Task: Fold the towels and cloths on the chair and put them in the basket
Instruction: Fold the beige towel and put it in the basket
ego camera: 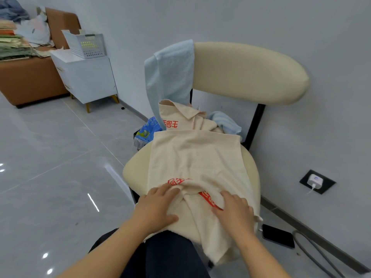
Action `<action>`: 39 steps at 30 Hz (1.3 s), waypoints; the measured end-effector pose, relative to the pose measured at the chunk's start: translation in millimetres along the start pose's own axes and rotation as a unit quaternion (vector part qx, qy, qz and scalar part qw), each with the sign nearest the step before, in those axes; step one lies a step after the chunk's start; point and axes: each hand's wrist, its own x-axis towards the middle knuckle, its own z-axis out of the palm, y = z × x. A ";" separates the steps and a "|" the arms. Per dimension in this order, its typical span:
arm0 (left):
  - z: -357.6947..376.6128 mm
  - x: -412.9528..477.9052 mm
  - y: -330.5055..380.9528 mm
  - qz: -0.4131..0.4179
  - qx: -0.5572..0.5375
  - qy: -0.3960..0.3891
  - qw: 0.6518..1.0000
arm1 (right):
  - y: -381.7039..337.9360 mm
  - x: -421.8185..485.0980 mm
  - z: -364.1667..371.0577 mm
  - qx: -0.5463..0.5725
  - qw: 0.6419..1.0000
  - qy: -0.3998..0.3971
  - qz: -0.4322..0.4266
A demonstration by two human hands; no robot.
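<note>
A cream towel (196, 157) with red printed characters lies spread over the seat of the cream chair (249, 71), its near end hanging off the front edge. My left hand (158, 205) rests flat on the towel's near left part, fingers straight. On the near right part lies my right hand (234, 211), fingers spread and pressing down. A second cream cloth (180, 115) with red print is heaped at the back of the seat. A light blue towel (170, 77) hangs over the chair's backrest. Another light blue cloth (224, 121) is bunched at the seat's back right. A white perforated basket (86, 45) stands on the white cabinet (88, 77) at the far left.
A brown sofa (30, 77) at far left holds stacked cloths. A blue patterned bag (146, 131) sits on the floor behind the chair's left side. A black phone (279, 235) lies on the floor to the right, near a wall socket (317, 181) with a charger and a grey hose.
</note>
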 end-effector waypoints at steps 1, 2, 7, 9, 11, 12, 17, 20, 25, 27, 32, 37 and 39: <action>-3.0 2.3 -1.9 -0.006 -0.014 0.024 1.000 | 0.0 2.3 -2.6 0.011 1.000 0.015 -0.002; -9.8 4.7 -2.5 -0.017 -0.047 0.048 0.998 | -0.3 5.6 -7.0 0.021 0.999 0.030 -0.009; -56.9 28.6 -0.3 -0.064 -0.294 0.198 0.933 | -10.7 38.2 -46.3 0.156 0.975 0.153 -0.026; -71.7 45.0 4.4 -0.114 -0.451 0.268 0.844 | -22.1 59.4 -61.2 0.284 0.938 0.200 -0.003; -71.6 62.6 5.6 -0.145 -0.518 0.270 0.799 | -32.7 76.0 -73.2 0.427 0.885 0.186 0.026; -65.3 68.2 4.9 -0.144 -0.523 0.245 0.804 | -34.9 80.1 -74.8 0.477 0.863 0.165 0.029; -12.0 53.1 -11.8 -0.161 -0.308 0.189 0.918 | -8.3 55.6 -36.9 0.254 0.956 0.145 0.011; 14.7 23.3 -14.6 -0.228 -0.300 0.181 0.908 | 14.7 25.9 2.1 0.080 0.996 -0.004 0.038; 23.9 -2.0 -3.3 -0.303 -0.570 0.107 0.756 | 21.1 7.9 11.0 0.063 0.994 0.027 0.082; 18.2 -2.0 -2.8 -0.306 -0.592 0.078 0.742 | 18.9 10.4 6.1 0.072 0.994 0.027 0.076; -13.2 1.5 -18.0 -0.241 -0.465 0.069 0.849 | 12.5 12.3 -5.9 0.243 0.970 -0.013 0.023; -33.8 -13.4 -57.3 -0.256 -0.318 -0.012 0.913 | 30.9 4.4 -26.8 0.254 0.955 -0.149 0.045; -29.1 -16.9 -62.2 -0.257 -0.215 -0.066 0.940 | 35.5 3.2 -30.3 0.204 0.959 -0.193 0.048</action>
